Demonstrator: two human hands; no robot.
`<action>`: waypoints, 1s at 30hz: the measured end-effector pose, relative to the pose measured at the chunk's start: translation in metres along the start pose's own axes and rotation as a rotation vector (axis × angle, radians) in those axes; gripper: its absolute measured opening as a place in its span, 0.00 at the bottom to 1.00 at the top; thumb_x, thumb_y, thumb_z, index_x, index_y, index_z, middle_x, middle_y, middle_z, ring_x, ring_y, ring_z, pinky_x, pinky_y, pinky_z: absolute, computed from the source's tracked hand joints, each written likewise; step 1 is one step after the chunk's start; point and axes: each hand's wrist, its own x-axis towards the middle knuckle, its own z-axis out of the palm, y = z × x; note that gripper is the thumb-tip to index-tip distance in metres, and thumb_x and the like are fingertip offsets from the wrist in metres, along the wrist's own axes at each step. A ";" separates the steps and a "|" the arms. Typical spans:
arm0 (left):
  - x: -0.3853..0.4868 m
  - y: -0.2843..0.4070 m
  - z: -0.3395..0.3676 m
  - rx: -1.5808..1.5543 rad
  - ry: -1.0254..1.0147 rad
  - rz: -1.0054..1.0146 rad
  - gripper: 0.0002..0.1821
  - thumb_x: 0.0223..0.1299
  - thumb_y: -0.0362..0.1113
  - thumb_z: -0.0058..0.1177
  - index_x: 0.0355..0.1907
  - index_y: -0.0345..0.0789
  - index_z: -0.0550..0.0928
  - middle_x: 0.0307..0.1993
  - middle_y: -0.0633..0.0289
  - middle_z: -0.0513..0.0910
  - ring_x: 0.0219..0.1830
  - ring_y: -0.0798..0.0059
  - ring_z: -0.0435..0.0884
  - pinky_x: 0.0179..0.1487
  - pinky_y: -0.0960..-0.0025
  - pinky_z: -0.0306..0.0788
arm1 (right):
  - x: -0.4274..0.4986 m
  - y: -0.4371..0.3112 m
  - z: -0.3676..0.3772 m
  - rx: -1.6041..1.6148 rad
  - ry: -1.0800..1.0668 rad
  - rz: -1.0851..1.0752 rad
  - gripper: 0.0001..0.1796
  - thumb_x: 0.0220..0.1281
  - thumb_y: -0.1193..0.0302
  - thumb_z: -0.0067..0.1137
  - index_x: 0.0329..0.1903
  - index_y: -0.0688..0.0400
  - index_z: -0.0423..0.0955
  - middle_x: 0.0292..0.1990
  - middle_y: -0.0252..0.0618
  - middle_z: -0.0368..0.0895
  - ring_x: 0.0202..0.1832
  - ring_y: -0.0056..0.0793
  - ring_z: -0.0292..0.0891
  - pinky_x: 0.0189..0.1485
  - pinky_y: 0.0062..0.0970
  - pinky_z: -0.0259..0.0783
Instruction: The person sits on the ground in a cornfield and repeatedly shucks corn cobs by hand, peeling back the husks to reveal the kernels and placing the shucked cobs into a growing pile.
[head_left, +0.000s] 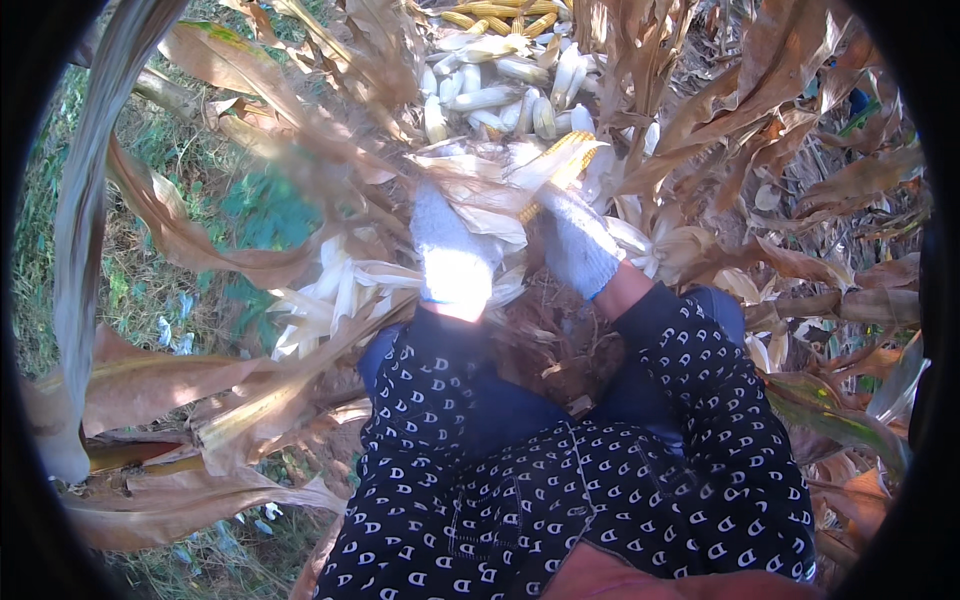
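Note:
In white knit gloves, both my hands are close together in front of me. My right hand (581, 244) grips a yellow ear of corn (577, 155), its kernels partly bare and its tip pointing away from me. Dry, pale husk (480, 184) hangs peeled back from the ear towards the left. My left hand (454, 247) holds this loosened husk, which covers its fingertips. Strong sunlight washes out the back of the left glove.
Beyond my hands lies a heap of ears in pale husks (491, 97), with bare yellow ears (502, 11) behind it. Discarded husks (337, 285) lie at my left knee. Dry corn stalks and leaves (750, 97) crowd both sides; green weeds (270, 202) grow at left.

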 end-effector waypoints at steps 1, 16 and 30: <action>-0.001 0.001 -0.008 0.262 -0.013 0.212 0.15 0.71 0.28 0.53 0.58 0.30 0.75 0.49 0.54 0.83 0.47 0.58 0.84 0.54 0.59 0.79 | 0.007 -0.004 -0.003 0.015 -0.045 -0.076 0.17 0.76 0.71 0.58 0.62 0.59 0.71 0.55 0.39 0.80 0.56 0.31 0.78 0.64 0.32 0.75; 0.045 -0.053 -0.053 -0.191 0.310 -0.264 0.17 0.77 0.35 0.52 0.61 0.28 0.78 0.53 0.57 0.83 0.52 0.69 0.82 0.59 0.67 0.76 | -0.003 -0.075 0.003 -0.665 -0.039 -0.550 0.32 0.72 0.68 0.64 0.72 0.62 0.63 0.61 0.41 0.78 0.59 0.32 0.79 0.63 0.32 0.76; 0.017 0.028 0.018 -0.261 -0.115 -0.274 0.30 0.62 0.32 0.68 0.66 0.31 0.74 0.52 0.56 0.83 0.51 0.74 0.83 0.56 0.69 0.78 | -0.018 -0.030 0.026 -1.717 -0.202 -0.591 0.35 0.58 0.56 0.71 0.63 0.60 0.70 0.53 0.57 0.81 0.56 0.55 0.80 0.57 0.43 0.76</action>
